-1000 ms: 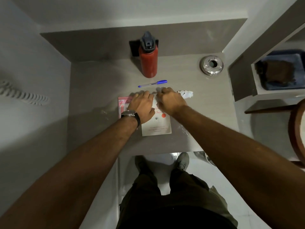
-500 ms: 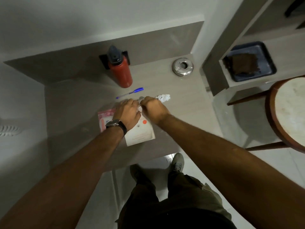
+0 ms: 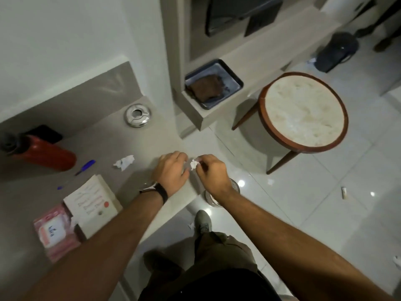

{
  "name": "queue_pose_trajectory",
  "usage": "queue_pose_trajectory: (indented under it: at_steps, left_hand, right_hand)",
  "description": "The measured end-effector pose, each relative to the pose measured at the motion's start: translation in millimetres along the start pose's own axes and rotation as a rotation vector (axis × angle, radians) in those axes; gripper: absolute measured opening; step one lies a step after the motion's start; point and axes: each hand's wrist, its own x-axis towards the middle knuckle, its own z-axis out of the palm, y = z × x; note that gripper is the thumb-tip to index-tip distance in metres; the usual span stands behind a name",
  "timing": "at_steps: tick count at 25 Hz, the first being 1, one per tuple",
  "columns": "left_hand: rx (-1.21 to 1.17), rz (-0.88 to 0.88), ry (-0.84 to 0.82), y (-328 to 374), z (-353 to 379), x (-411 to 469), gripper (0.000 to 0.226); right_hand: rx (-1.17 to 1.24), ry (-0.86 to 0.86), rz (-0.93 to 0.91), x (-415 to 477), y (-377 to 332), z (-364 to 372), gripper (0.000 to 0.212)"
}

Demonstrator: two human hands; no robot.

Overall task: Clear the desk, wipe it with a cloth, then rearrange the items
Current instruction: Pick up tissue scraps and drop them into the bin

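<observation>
Both my hands hover past the right end of the grey desk (image 3: 121, 148), over the floor. My right hand (image 3: 209, 170) pinches a small crumpled white paper scrap (image 3: 193, 164), and my left hand (image 3: 171, 170) curls right beside it, touching it. A second crumpled paper (image 3: 124, 162) lies on the desk. A white book (image 3: 93, 205) lies partly over a pink wipes pack (image 3: 55, 233) near the front edge. A blue pen (image 3: 83, 168) and a red bottle (image 3: 41, 154) are at the left. A round metal ashtray (image 3: 137, 115) sits at the back right.
A metal waste bin (image 3: 235, 186) stands on the floor under my right wrist. To the right is a round marble-topped stool (image 3: 303, 111). A dark tray with a brown cloth (image 3: 213, 84) rests on a low shelf. Small litter lies on the tiled floor.
Both hands left the book and moved right, beyond the desk's end, carrying a small paper scrap. The view swung to the right, bringing the stool and floor in.
</observation>
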Motion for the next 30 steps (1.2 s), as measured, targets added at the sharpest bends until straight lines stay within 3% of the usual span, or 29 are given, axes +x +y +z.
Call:
queue_pose_trajectory:
  at_steps: [6, 10, 14, 22, 25, 30]
  left_hand:
    - [0.009, 0.123, -0.205, 102, 90, 44, 0.017]
    - [0.012, 0.164, -0.273, 108, 128, 74, 0.017]
    - [-0.011, 0.174, -0.200, 83, 154, 99, 0.009]
    - [-0.040, 0.199, -0.049, 32, 171, 120, 0.010]
    - [-0.078, 0.177, -0.010, 32, 165, 116, 0.013]
    - [-0.099, 0.123, 0.227, 32, 103, 90, 0.016]
  right_hand:
    - [0.082, 0.147, 0.441, -20, 141, -35, 0.017]
    - [0.072, 0.052, 0.671, -30, 219, -9, 0.021]
    - [0.029, -0.080, 0.845, -29, 289, 47, 0.027]
    - [-0.032, -0.198, 0.952, -3, 346, 116, 0.031]
    - [-0.072, -0.213, 0.958, -5, 340, 108, 0.034]
    - [-0.038, -0.087, 0.873, -6, 280, 56, 0.029]
